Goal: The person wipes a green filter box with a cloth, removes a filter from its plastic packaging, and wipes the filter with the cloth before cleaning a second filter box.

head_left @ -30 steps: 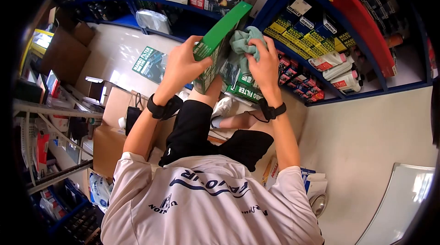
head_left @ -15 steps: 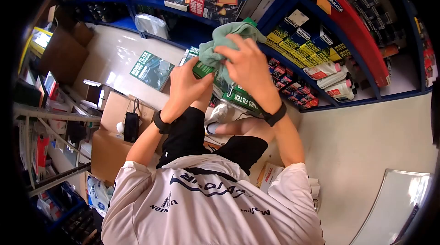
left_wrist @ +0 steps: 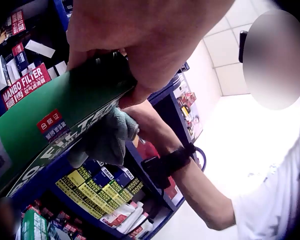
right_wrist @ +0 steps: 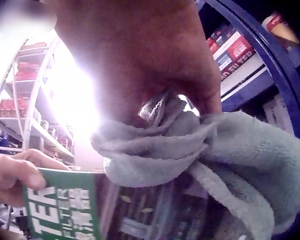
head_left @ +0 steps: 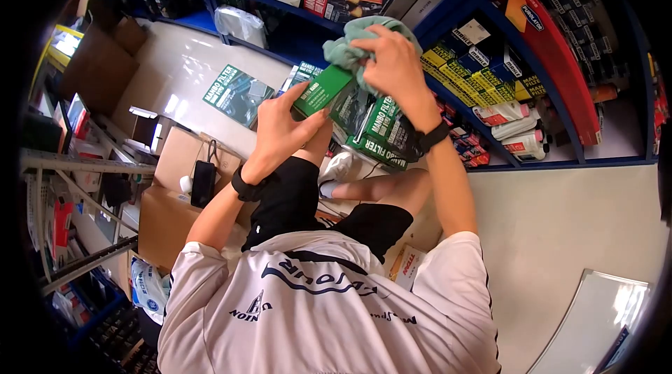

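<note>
Grip: left hand (head_left: pixel 277 130) clamped round one end of the green box (head_left: pixel 323 89), right hand (head_left: pixel 400 74) pinching a bunched cloth (head_left: pixel 341 50) at its 2 o'clock end. Box is held up at 12 o'clock; the end hold probably steadies it (and leaves its faces exposed). Another box (head_left: pixel 239 97) lies flat on the floor (head_left: pixel 183 59), 11 o'clock.

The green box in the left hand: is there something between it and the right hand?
Yes, the cloth is between the right hand and the green box. Nothing visible separates the left hand from the box.
</note>
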### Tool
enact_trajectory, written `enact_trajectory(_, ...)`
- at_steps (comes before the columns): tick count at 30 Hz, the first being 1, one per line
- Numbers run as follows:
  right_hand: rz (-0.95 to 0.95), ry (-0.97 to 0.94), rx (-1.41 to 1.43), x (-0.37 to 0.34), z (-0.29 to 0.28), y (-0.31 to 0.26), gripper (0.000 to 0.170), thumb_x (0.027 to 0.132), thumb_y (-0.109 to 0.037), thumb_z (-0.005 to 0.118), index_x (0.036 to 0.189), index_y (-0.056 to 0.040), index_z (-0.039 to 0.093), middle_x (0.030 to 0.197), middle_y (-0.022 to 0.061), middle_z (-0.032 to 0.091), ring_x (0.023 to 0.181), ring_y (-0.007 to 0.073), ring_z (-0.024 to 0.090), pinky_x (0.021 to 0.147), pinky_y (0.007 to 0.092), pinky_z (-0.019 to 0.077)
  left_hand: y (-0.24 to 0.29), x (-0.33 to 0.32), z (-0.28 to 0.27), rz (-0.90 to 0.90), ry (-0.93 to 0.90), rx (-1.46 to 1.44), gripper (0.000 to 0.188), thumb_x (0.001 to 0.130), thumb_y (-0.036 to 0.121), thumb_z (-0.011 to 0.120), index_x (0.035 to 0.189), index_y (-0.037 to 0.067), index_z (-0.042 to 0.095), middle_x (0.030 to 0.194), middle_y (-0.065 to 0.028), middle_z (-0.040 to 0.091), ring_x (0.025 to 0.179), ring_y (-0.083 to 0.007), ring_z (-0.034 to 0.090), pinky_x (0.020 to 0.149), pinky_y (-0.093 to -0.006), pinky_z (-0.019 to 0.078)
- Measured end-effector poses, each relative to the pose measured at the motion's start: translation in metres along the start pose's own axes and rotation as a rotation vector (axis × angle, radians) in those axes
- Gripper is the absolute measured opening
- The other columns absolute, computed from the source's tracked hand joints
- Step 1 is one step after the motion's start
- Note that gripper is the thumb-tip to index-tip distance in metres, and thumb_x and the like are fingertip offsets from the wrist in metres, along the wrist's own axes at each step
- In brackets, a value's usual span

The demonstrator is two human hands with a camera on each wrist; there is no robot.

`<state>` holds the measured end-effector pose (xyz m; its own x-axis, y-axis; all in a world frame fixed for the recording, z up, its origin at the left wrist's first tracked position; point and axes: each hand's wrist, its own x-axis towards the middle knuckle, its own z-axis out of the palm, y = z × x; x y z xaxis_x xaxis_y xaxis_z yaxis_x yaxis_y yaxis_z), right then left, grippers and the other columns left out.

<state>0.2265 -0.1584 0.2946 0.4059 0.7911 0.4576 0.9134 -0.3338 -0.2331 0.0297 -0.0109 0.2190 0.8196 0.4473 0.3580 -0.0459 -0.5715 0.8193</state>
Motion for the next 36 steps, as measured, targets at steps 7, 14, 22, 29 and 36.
enact_trajectory(7,0.219,0.049,-0.186,0.022,-0.007,0.081,0.037,0.080,-0.008,0.079,0.116,-0.0145,0.087,0.134,0.0162,0.075,0.114,0.0417,0.074,0.101,0.0489,0.0587,-0.006,-0.008,-0.004,0.008,0.005,-0.014,0.054,0.084,0.021,0.087,0.126,-0.008,0.074,0.096,-0.0240,0.081,0.085,-0.0250,0.083,0.074,-0.0345,0.0620)
enact_trajectory(14,0.165,0.027,-0.204,0.011,-0.009,0.071,0.036,0.085,-0.001,0.074,0.119,-0.0111,0.084,0.130,0.0162,0.073,0.112,0.0432,0.071,0.099,0.0489,0.0572,-0.005,-0.006,-0.006,0.022,0.032,-0.079,0.052,0.085,0.024,0.087,0.126,-0.005,0.076,0.093,-0.0222,0.080,0.081,-0.0228,0.082,0.072,-0.0341,0.0610)
enact_trajectory(22,-0.030,0.075,-0.157,-0.016,0.004,-0.021,0.032,0.082,-0.002,0.070,0.110,-0.0106,0.083,0.115,0.0151,0.071,0.103,0.0392,0.067,0.089,0.0464,0.0604,-0.005,0.000,-0.004,0.024,0.041,-0.058,0.053,0.082,0.026,0.089,0.122,-0.006,0.077,0.084,-0.0229,0.077,0.073,-0.0250,0.080,0.070,-0.0349,0.0595)
enact_trajectory(29,-0.077,0.028,-0.044,-0.040,0.001,-0.078,0.038,0.080,0.001,0.070,0.114,-0.0091,0.083,0.127,0.0159,0.069,0.110,0.0382,0.066,0.091,0.0460,0.0620,-0.002,-0.004,-0.004,-0.062,-0.018,-0.052,0.044,0.079,0.029,0.087,0.110,-0.001,0.079,0.078,-0.0222,0.075,0.072,-0.0396,0.076,0.070,-0.0412,0.0602)
enact_trajectory(36,0.009,0.079,-0.051,-0.020,0.010,-0.059,0.040,0.078,0.001,0.071,0.112,-0.0144,0.086,0.124,0.0154,0.075,0.105,0.0403,0.070,0.094,0.0464,0.0596,-0.014,-0.016,-0.005,-0.070,0.053,-0.042,0.043,0.084,0.020,0.087,0.117,-0.006,0.077,0.078,-0.0120,0.075,0.071,-0.0084,0.065,0.066,-0.0309,0.0557)
